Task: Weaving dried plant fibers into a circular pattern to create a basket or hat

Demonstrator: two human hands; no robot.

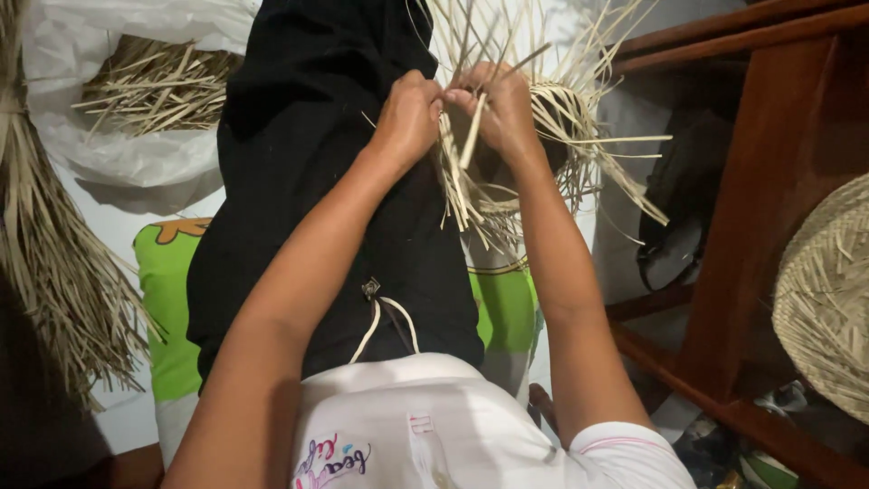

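The half-woven straw piece (543, 154) sat over the person's knees, its loose strands fanning toward twelve and three o'clock. Left hand (407, 118) and right hand (502, 109) met at its nine o'clock edge, fingers (462, 95) pressed together, pinching strands.

weave (552, 136): we see dry, matt, pale straw strips
trousers (308, 136): we see matt black cloth
chair frame (760, 181): we see smooth, slightly glossy reddish wood
bag (136, 154): thin white plastic

Loose straw strips (579, 145) stuck out all around both hands. A brown wooden frame (751, 208) blocked the right side (a woven hat (828, 299) hung there too). Left of the black trousers (317, 181), bare floor (118, 226) lay open.
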